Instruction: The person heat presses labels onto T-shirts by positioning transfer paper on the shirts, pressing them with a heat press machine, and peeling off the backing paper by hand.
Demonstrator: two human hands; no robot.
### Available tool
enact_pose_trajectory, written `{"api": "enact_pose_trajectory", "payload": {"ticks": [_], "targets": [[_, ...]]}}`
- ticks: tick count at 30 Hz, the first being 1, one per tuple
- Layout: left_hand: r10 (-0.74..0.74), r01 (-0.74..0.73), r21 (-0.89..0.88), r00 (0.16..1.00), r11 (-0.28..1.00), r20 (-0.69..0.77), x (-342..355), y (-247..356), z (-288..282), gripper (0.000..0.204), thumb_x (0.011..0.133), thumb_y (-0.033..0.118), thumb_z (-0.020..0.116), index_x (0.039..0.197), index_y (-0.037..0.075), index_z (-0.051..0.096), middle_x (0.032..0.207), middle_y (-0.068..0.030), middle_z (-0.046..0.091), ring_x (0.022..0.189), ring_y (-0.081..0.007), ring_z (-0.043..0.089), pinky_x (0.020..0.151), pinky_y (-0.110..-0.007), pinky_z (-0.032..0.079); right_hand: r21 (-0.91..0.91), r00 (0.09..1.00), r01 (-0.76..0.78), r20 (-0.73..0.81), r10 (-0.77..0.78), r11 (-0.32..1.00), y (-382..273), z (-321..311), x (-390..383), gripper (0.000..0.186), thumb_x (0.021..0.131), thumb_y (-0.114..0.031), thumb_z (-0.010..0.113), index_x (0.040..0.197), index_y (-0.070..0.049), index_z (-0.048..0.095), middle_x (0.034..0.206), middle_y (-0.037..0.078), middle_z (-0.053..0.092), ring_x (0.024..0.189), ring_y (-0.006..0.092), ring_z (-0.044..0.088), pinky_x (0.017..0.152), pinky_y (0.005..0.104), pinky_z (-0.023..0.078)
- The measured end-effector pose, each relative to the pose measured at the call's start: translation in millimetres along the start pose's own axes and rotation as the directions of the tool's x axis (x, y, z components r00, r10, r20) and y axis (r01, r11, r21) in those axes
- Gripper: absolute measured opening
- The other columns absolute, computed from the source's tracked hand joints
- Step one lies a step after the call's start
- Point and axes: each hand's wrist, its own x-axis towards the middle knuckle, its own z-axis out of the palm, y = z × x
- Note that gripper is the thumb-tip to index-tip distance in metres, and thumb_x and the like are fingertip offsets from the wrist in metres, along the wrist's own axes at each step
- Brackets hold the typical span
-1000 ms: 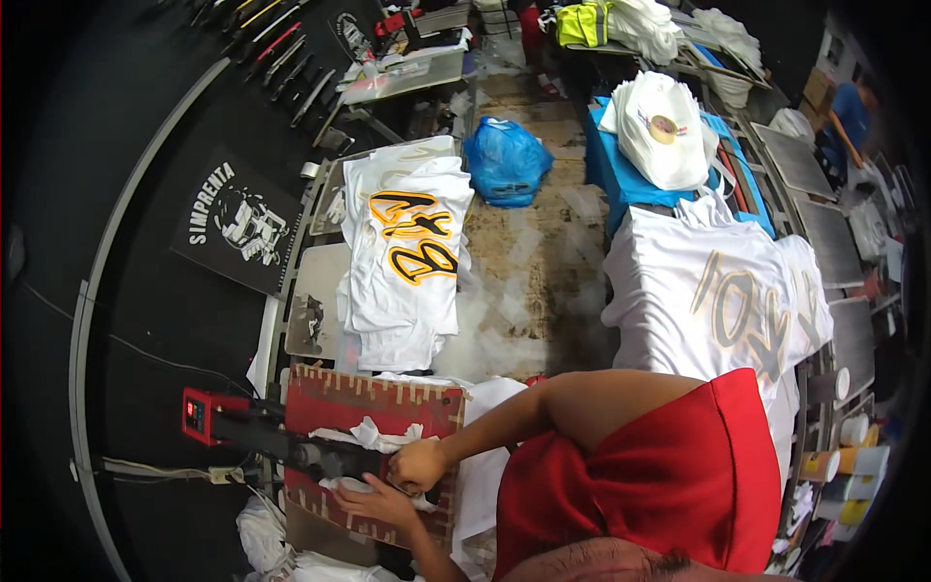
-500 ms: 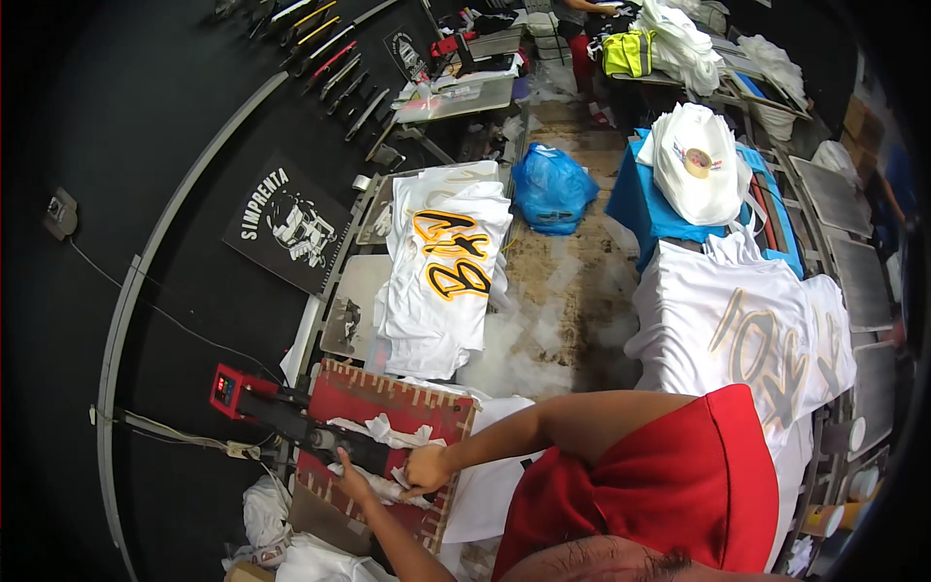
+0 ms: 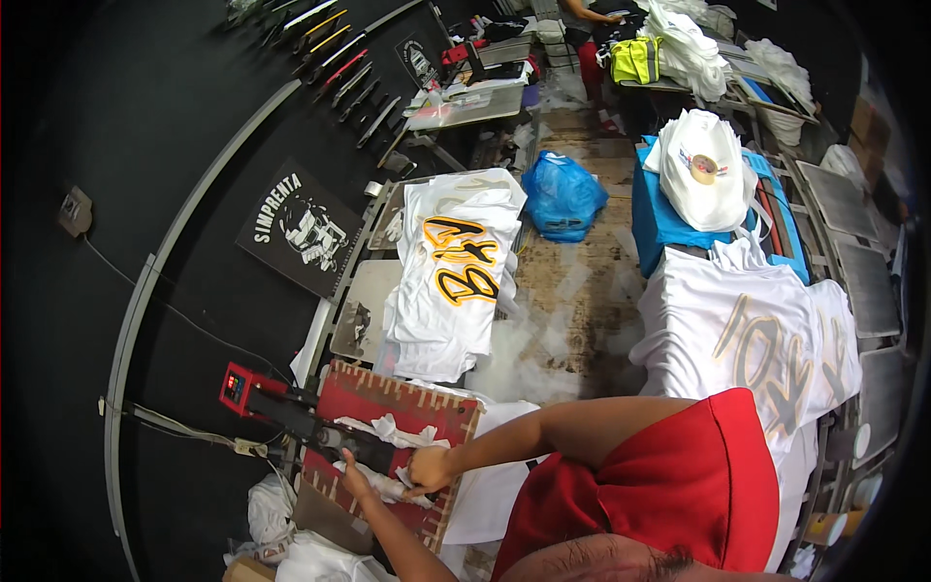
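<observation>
At the lower left is a heat press with a red top plate (image 3: 427, 403), its rim lined with short tan tape strips. A black metal arm crosses the plate and carries a handle (image 3: 388, 485) wrapped in white cloth. My left hand (image 3: 357, 477) is closed at the handle's left end, beside the arm's grey joint, fingers partly hidden. Further right, my right hand (image 3: 430, 468) curls over the same wrapped handle, knuckles up. White fabric (image 3: 495, 475) shows from under the plate's right side.
A red control box (image 3: 247, 388) sits behind the press. Printed white T-shirts (image 3: 436, 330) lie beyond it, and more white shirts (image 3: 718, 310) on the right-hand table. A blue plastic bag (image 3: 564, 194) stands between. White garments (image 3: 708, 194) carry a tape roll (image 3: 703, 169). Someone's arm (image 3: 590, 14) shows far off.
The whole view has shifted slightly, so the room appears a little further right and lower. Both hands keep their places on the press handle.
</observation>
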Motion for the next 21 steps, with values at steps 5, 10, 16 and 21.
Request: {"api": "enact_pose_trajectory", "payload": {"ticks": [5,10,16,21], "targets": [[0.017,-0.010,-0.093,0.997,0.996,0.074,-3,5,4,0.086,0.078,0.060,0.073,0.125,-0.011,0.060,0.132,-0.0229,0.058,0.118,-0.0317,0.055,0.102,-0.041,0.040,-0.020,0.997,0.058,-0.043,-0.059,0.998,11,9,0,0.063,0.095,-0.051,0.046,0.066,0.000,0.068,0.072,0.018,0.067,0.071,0.0392,0.065,0.071,0.0476,0.052],[-0.026,0.053,-0.155,0.985,0.986,0.169,1,8,-4,0.081,0.078,0.051,0.077,0.128,-0.010,0.058,0.133,-0.0197,0.056,0.119,-0.0287,0.053,0.103,-0.040,0.039,-0.002,0.998,0.058,-0.014,-0.058,0.998,7,5,2,0.063,0.093,-0.053,0.048,0.066,0.000,0.068,0.073,0.018,0.067,0.074,0.0379,0.066,0.073,0.0471,0.053],[-0.060,0.106,-0.206,0.974,0.973,0.217,2,2,-6,0.077,0.080,0.046,0.078,0.129,-0.009,0.056,0.133,-0.0189,0.056,0.117,-0.0304,0.054,0.103,-0.042,0.040,0.010,0.999,0.047,0.012,-0.047,0.999,1,0,-5,0.060,0.090,-0.054,0.052,0.067,0.000,0.069,0.074,0.017,0.067,0.076,0.0364,0.066,0.075,0.0463,0.053],[-0.027,0.108,-0.227,0.942,0.968,0.334,13,8,-4,0.074,0.081,0.043,0.077,0.132,-0.005,0.054,0.134,-0.0176,0.054,0.123,-0.0300,0.050,0.108,-0.040,0.034,-0.041,0.977,0.211,0.010,-0.211,0.977,10,-1,-11,0.054,0.081,-0.054,0.063,0.077,0.000,0.070,0.083,0.017,0.067,0.087,0.0338,0.065,0.081,0.0444,0.052]]}}
